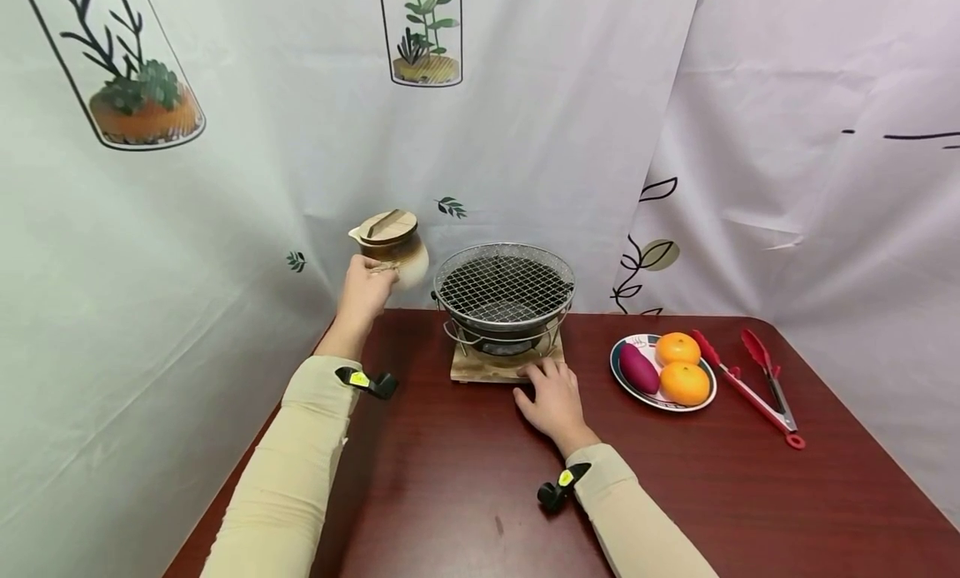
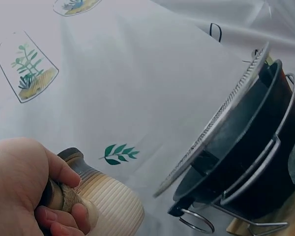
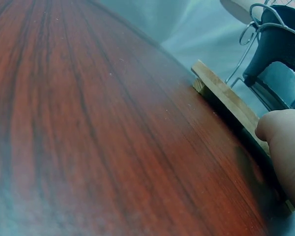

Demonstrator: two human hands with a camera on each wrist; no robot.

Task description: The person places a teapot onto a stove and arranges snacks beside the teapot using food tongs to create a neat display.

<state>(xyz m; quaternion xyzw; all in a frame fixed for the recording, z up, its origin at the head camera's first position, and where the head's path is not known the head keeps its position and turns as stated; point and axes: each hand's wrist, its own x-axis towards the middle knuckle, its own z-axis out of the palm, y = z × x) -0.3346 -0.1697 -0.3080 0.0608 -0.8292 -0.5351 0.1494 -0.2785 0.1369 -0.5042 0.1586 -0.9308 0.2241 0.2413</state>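
Observation:
My left hand (image 1: 367, 286) grips the side handle of a brown-and-cream teapot (image 1: 410, 261) with a flat wooden lid (image 1: 387, 226). The teapot is held in the air, left of a round tabletop grill (image 1: 504, 288). In the left wrist view, thumb and fingers (image 2: 65, 169) curl round the handle, which is wrapped with cord, beside the ribbed body. The grill has a mesh grate and a black bowl, and stands on a wooden board (image 1: 474, 368). My right hand (image 1: 555, 401) rests at the board's front edge, fingertips touching it; the right wrist view shows only part of this hand.
Right of the grill, a plate (image 1: 673, 407) holds two oranges (image 1: 684, 384) and a purple sweet potato (image 1: 639, 370). Red-tipped tongs (image 1: 753, 395) lie beside it on the dark red table (image 1: 465, 486). A printed white curtain (image 1: 540, 145) hangs behind.

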